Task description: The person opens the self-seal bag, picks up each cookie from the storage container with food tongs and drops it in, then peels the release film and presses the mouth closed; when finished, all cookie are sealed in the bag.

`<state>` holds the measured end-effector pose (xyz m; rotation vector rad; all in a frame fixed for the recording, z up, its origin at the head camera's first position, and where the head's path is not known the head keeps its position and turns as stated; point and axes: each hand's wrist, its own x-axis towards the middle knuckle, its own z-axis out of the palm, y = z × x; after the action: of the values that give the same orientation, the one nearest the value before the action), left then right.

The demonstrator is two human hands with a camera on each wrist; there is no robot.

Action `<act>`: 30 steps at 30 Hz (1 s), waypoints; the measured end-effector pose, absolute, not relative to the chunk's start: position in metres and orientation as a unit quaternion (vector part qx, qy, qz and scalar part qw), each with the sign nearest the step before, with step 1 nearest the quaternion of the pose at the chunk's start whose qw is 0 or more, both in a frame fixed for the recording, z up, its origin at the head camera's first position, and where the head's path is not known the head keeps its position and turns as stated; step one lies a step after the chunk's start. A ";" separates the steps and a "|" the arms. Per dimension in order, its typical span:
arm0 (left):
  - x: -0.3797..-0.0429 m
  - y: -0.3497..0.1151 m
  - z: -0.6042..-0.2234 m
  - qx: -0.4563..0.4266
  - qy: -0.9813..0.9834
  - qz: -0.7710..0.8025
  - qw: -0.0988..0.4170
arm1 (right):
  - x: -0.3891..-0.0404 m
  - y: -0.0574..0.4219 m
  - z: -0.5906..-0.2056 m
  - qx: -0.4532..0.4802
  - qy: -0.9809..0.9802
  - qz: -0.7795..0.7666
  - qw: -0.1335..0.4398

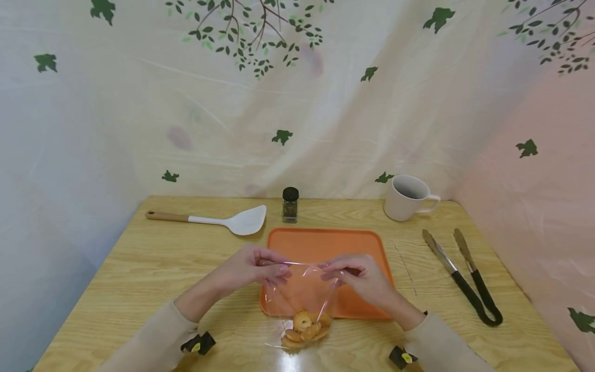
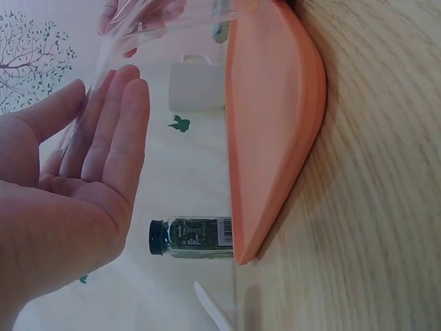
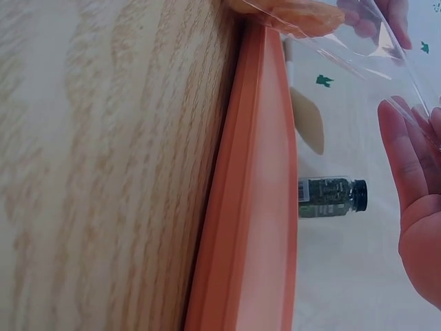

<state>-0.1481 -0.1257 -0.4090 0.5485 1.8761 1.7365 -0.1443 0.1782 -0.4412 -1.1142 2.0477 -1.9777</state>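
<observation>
A clear plastic bag (image 1: 304, 294) hangs between my two hands, its top edge drawn out between them. Round golden crackers (image 1: 303, 321) lie bunched at the bottom of it. My left hand (image 1: 253, 266) pinches the bag's left corner between thumb and fingers. On the opposite corner, my right hand (image 1: 360, 274) pinches the film in the same way. Behind and below the bag lies an orange tray (image 1: 325, 240), with the crackers hanging by its near edge. The right wrist view shows the bag's film (image 3: 386, 41) stretched between both hands.
A spatula (image 1: 246, 220) with a white blade lies back left. Beyond the tray stands a black-capped spice jar (image 1: 290, 206). A white mug (image 1: 404, 199) is at the back right, and black-handled tongs (image 1: 469, 284) lie spread to the right. A patterned cloth (image 1: 279, 103) hangs behind the table.
</observation>
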 end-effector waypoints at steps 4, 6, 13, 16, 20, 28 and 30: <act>-0.148 -0.127 -0.411 0.192 0.684 0.652 0.264 | -0.145 0.180 -0.442 -0.373 0.662 -0.649 0.042; -0.147 -0.128 -0.412 0.190 0.685 0.653 0.262 | -0.145 0.180 -0.442 -0.374 0.660 -0.650 0.044; -0.143 -0.133 -0.412 0.176 0.697 0.649 0.248 | -0.144 0.184 -0.440 -0.368 0.659 -0.653 0.056; -0.141 -0.136 -0.413 0.169 0.699 0.650 0.245 | -0.143 0.186 -0.439 -0.361 0.659 -0.657 0.060; -0.139 -0.140 -0.413 0.162 0.692 0.658 0.249 | -0.143 0.192 -0.439 -0.367 0.652 -0.661 0.051; -0.136 -0.142 -0.413 0.165 0.685 0.665 0.246 | -0.142 0.205 -0.420 -0.366 0.716 -0.594 -0.024; -0.135 -0.141 -0.412 0.168 0.688 0.663 0.243 | -0.141 0.200 -0.404 -0.363 0.758 -0.541 -0.030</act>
<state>-0.1354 -0.1408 -0.4119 0.4605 1.8793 1.8129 -0.1409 0.2001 -0.4044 -1.1638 2.4282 -1.7336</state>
